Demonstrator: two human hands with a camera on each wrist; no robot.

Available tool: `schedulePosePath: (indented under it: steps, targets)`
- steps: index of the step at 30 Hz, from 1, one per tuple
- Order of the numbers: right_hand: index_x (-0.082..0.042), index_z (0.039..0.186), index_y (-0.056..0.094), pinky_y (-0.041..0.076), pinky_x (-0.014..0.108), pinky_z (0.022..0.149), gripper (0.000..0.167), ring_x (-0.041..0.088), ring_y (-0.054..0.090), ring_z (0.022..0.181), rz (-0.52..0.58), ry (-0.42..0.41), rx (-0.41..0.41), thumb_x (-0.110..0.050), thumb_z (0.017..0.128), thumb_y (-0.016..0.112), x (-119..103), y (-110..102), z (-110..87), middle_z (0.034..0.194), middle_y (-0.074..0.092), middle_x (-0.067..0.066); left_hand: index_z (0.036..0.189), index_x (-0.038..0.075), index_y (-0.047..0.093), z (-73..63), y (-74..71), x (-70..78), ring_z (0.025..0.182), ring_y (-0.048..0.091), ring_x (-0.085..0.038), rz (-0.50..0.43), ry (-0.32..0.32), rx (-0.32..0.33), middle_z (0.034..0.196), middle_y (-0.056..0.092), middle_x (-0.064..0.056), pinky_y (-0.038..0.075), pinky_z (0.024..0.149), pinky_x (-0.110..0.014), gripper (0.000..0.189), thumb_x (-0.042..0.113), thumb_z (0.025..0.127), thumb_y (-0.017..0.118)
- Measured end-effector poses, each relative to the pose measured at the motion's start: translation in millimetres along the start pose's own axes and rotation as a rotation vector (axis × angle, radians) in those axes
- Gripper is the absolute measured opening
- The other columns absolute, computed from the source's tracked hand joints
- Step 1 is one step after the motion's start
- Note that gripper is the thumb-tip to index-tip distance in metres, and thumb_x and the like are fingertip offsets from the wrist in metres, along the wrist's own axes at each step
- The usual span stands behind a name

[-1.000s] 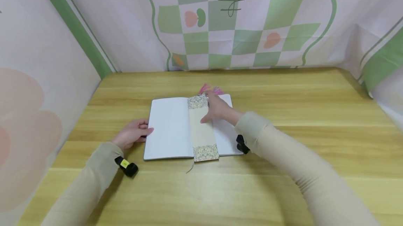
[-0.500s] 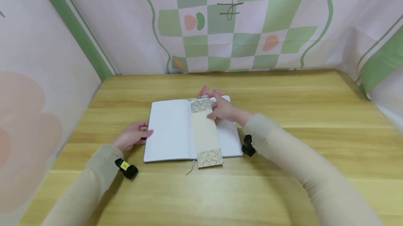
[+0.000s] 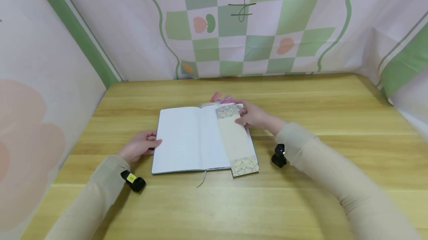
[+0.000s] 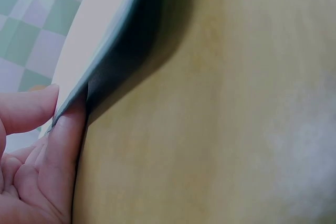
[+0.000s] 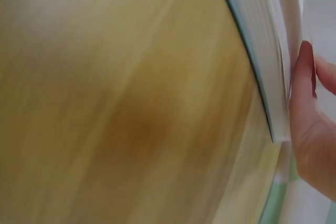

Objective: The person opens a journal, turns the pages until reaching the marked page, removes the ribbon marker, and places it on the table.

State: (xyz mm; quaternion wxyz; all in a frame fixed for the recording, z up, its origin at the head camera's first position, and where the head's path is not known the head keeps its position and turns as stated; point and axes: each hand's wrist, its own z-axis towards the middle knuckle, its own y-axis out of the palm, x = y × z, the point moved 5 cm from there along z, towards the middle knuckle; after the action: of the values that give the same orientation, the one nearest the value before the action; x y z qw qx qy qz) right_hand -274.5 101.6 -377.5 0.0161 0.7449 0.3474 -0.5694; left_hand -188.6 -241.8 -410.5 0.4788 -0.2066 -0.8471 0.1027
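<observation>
An open notebook (image 3: 178, 139) with blank white pages lies on the table. A long cream bookmark (image 3: 235, 136) with patterned ends lies slantwise over its right page, the lower end jutting past the bottom edge. My right hand (image 3: 256, 116) pinches the bookmark by its upper right edge. At the notebook's left edge, my left hand (image 3: 139, 146) has its thumb on the page and its fingers beneath the cover; the left wrist view shows this edge (image 4: 100, 40) lifted a little. A pink tassel (image 3: 221, 98) shows beyond the notebook's top edge. Where it is attached is unclear.
A thin ribbon (image 3: 202, 180) hangs from the notebook's spine onto the wooden table (image 3: 214, 210). Behind the table hangs a green-and-white checked cloth (image 3: 234, 50). Black devices (image 3: 279, 155) are strapped at both wrists.
My right hand has slid the bookmark rightward from near the spine across the right page, turning it slightly aslant. My left hand has stayed at the notebook's left edge.
</observation>
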Motion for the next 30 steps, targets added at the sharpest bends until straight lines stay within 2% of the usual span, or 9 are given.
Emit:
schedulePosePath:
  steps: [3,5,9,12,16,20,30]
  targets:
    - [-0.008,0.150,0.014,0.049,0.028,0.068,0.077,0.013,0.049,0.072,-0.005,-0.004,0.009,0.003,0.088,0.059,1.8,-7.9,-3.3,0.090,0.047,0.006,0.143,-0.002,0.030,0.8,-1.0,-0.7,0.095,0.047,-0.016,0.000,-0.001,-0.002,0.105,0.044,-0.005,0.049,0.072,-0.021,0.057,0.019,0.097,0.055]
    - [-0.009,0.150,0.014,0.052,0.031,0.073,0.077,0.013,0.053,0.077,-0.018,0.000,0.024,0.002,0.088,0.059,3.1,-15.0,-5.0,0.101,0.051,0.012,0.142,-0.002,0.031,1.1,-1.8,-1.0,0.095,0.047,-0.017,0.002,-0.002,0.001,0.105,0.045,-0.005,0.049,0.072,-0.021,0.056,0.019,0.097,0.055]
    - [-0.009,0.151,0.011,0.052,0.037,0.083,0.078,0.016,0.057,0.085,-0.035,0.004,0.052,0.000,0.090,0.058,4.2,-30.9,-8.9,0.118,0.050,0.021,0.142,-0.002,0.032,1.4,-3.3,-1.5,0.094,0.047,-0.017,0.006,-0.001,0.008,0.103,0.045,-0.004,0.049,0.072,-0.022,0.054,0.018,0.097,0.054]
    - [-0.008,0.151,0.010,0.052,0.036,0.081,0.078,0.014,0.056,0.083,-0.046,0.006,0.076,-0.001,0.090,0.058,5.8,-43.3,-12.7,0.116,0.049,0.020,0.142,-0.002,0.032,0.6,-3.9,-1.9,0.093,0.047,-0.016,0.003,0.000,0.012,0.103,0.045,-0.004,0.049,0.071,-0.021,0.054,0.018,0.097,0.055]
    - [-0.006,0.151,0.010,0.050,0.029,0.070,0.076,0.010,0.052,0.074,-0.053,0.005,0.094,-0.001,0.091,0.057,9.7,-58.1,-17.6,0.099,0.049,0.008,0.139,-0.002,0.035,-1.3,-4.4,-3.1,0.088,0.048,-0.014,-0.004,0.001,0.014,0.099,0.048,-0.003,0.049,0.071,-0.022,0.052,0.018,0.096,0.056]
    - [-0.006,0.151,0.008,0.047,0.028,0.063,0.076,0.009,0.048,0.067,-0.056,0.011,0.091,-0.002,0.092,0.056,16.4,-70.0,-20.0,0.086,0.045,0.002,0.138,-0.002,0.037,-2.7,-5.4,-4.8,0.088,0.049,-0.014,-0.005,0.005,0.018,0.100,0.050,-0.003,0.049,0.071,-0.022,0.051,0.018,0.096,0.056]
    - [-0.004,0.151,0.009,0.050,0.029,0.070,0.080,0.012,0.052,0.076,-0.093,0.046,0.109,-0.005,0.091,0.061,37.9,-89.8,-18.6,0.090,0.047,0.003,0.139,-0.004,0.034,-1.4,-7.2,-9.6,0.088,0.050,-0.014,-0.013,0.021,0.020,0.103,0.050,-0.004,0.050,0.072,-0.023,0.054,0.018,0.096,0.057]
